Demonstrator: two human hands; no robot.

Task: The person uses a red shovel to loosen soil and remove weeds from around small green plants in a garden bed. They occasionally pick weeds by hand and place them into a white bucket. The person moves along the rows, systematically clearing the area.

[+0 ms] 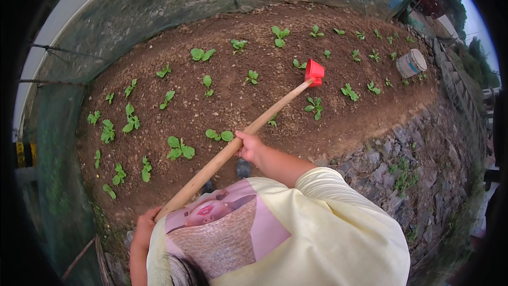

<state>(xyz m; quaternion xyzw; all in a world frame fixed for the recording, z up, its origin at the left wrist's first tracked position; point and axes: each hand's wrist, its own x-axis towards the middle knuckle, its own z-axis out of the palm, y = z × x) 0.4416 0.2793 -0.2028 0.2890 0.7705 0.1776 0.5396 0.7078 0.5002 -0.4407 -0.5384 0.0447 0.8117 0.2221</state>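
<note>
A long wooden pole (pixel 206 171) runs diagonally in front of my body, with a small red plastic scoop (pixel 314 72) at its far end. My right hand (pixel 248 146) is closed around the middle of the pole. Near the pole's lower end, my left hand (pixel 146 224) grips it beside my shirt; part of its grasp is hidden. The scoop hangs over the brown soil, close to a leafy seedling (pixel 299 64). Whether the scoop holds anything cannot be seen. Another seedling (pixel 314 107) grows just below the scoop, and a two-leaved one (pixel 219 135) stands near my right hand.
Rows of green seedlings cover the soil bed (pixel 230 105). A whitish bucket (pixel 411 63) lies tilted at the right. Green netting (pixel 59 159) borders the left and far sides. A stone edge (pixel 381 167) drops away at the right, and dark shoes (pixel 243 168) show below me.
</note>
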